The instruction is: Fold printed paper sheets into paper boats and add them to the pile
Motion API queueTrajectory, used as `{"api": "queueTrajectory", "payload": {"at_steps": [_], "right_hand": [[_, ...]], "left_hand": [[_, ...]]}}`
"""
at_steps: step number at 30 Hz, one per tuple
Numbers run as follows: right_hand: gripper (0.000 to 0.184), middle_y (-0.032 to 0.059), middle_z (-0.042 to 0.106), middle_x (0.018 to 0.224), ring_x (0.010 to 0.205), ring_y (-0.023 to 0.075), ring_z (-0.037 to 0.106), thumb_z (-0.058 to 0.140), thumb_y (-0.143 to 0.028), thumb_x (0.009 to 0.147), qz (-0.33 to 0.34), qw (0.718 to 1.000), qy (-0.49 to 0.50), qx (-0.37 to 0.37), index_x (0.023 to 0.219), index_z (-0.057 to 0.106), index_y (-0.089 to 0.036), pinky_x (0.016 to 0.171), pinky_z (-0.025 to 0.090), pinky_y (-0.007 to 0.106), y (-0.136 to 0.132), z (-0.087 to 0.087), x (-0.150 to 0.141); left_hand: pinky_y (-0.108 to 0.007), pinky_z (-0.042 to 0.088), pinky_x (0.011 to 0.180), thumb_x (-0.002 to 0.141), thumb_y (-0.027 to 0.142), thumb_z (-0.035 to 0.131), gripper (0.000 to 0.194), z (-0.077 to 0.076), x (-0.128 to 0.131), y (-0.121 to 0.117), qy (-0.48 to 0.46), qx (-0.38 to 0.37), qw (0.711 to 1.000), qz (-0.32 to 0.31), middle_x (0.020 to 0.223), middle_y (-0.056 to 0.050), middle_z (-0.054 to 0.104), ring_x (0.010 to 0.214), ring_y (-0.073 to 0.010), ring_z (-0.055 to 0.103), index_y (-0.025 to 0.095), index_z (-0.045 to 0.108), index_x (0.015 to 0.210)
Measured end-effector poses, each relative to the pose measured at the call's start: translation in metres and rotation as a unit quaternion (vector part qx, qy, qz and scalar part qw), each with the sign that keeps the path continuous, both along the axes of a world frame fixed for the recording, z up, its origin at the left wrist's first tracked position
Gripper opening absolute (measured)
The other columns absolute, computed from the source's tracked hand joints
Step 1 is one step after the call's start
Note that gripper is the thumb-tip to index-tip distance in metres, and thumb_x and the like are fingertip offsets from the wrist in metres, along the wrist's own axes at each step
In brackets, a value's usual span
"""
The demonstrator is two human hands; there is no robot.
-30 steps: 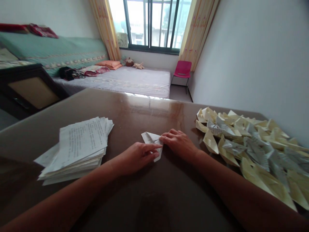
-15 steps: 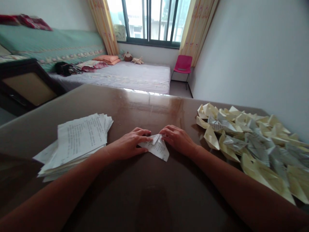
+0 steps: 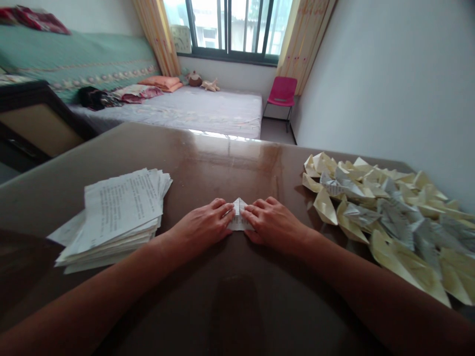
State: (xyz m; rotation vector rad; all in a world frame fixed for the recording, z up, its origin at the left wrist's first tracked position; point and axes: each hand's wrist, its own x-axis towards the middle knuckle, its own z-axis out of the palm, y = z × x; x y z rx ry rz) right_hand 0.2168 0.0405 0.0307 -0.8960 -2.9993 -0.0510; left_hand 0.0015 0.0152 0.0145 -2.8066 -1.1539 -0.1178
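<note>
A small folded sheet of printed paper (image 3: 238, 223) lies on the brown table in front of me, its peak pointing away from me and a seam down its middle. My left hand (image 3: 211, 218) grips its left side, fingers on top and thumb at the near edge. On the right side my right hand (image 3: 272, 221) grips it in the same way, fingertips close to the middle seam. Both hands cover much of the paper's sides.
A stack of printed sheets (image 3: 117, 212) is on the table's left. Many folded paper boats (image 3: 393, 212), cream and white, crowd its right side by the wall. Beyond the glossy table (image 3: 178, 158) are a bed (image 3: 218, 109) and a pink chair (image 3: 282, 92).
The folded paper has turned so that its peak points away from me. My left hand has shifted onto its left side, and both hands now press it symmetrically. The view has tilted slightly down.
</note>
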Motion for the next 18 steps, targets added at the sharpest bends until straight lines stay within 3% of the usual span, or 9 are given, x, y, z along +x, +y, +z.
{"api": "queueTrajectory", "payload": {"at_steps": [5, 8, 11, 14, 18], "right_hand": [[0.028, 0.0127, 0.068, 0.101, 0.089, 0.0221, 0.059, 0.039, -0.022, 0.095, 0.003, 0.999, -0.008, 0.031, 0.108, 0.062, -0.012, 0.079, 0.033, 0.037, -0.0039, -0.0028, -0.0043], [0.029, 0.0122, 0.068, 0.104, 0.091, 0.023, 0.06, 0.046, -0.03, 0.093, 0.002, 1.0, -0.001, 0.015, 0.11, 0.061, -0.013, 0.081, 0.033, 0.037, -0.0027, -0.0005, -0.0027], [0.032, 0.0124, 0.068, 0.106, 0.094, 0.0236, 0.06, 0.051, -0.036, 0.09, -0.005, 1.0, 0.001, -0.002, 0.111, 0.061, -0.013, 0.082, 0.033, 0.037, -0.001, 0.0014, -0.0012], [0.024, 0.0115, 0.068, 0.104, 0.092, 0.0217, 0.061, 0.047, -0.025, 0.093, -0.007, 1.0, -0.01, 0.007, 0.108, 0.061, -0.015, 0.08, 0.033, 0.036, -0.0014, 0.0011, -0.0003], [0.018, 0.0098, 0.068, 0.099, 0.087, 0.0212, 0.061, 0.048, -0.018, 0.091, 0.002, 1.0, -0.023, 0.014, 0.101, 0.062, -0.015, 0.078, 0.034, 0.035, -0.0056, 0.0006, 0.0008]], "left_hand": [[-0.033, 0.046, 0.094, 0.092, 0.033, 0.051, 0.034, -0.0024, 0.0011, 0.0017, 0.014, 0.016, 1.0, -0.013, 0.123, -0.011, 0.06, 0.111, -0.0224, 0.054, 0.013, 0.055, 0.12], [-0.034, 0.048, 0.092, 0.093, 0.037, 0.05, 0.037, -0.0024, 0.001, 0.0022, 0.016, 0.018, 1.0, -0.014, 0.122, -0.011, 0.06, 0.109, -0.0227, 0.055, 0.013, 0.054, 0.121], [-0.033, 0.049, 0.088, 0.095, 0.025, 0.045, 0.029, -0.0019, 0.0025, 0.0013, 0.031, 0.02, 0.999, -0.019, 0.12, -0.011, 0.061, 0.108, -0.0221, 0.056, 0.013, 0.054, 0.12], [-0.031, 0.049, 0.087, 0.093, 0.013, 0.043, 0.027, -0.0022, 0.0033, 0.0007, 0.044, 0.02, 0.999, -0.018, 0.117, -0.012, 0.062, 0.108, -0.0217, 0.056, 0.012, 0.055, 0.117], [-0.031, 0.048, 0.089, 0.094, 0.018, 0.045, 0.024, -0.0041, 0.0025, 0.0008, 0.008, 0.019, 1.0, -0.018, 0.112, -0.01, 0.064, 0.106, -0.0198, 0.057, 0.015, 0.056, 0.114]]}}
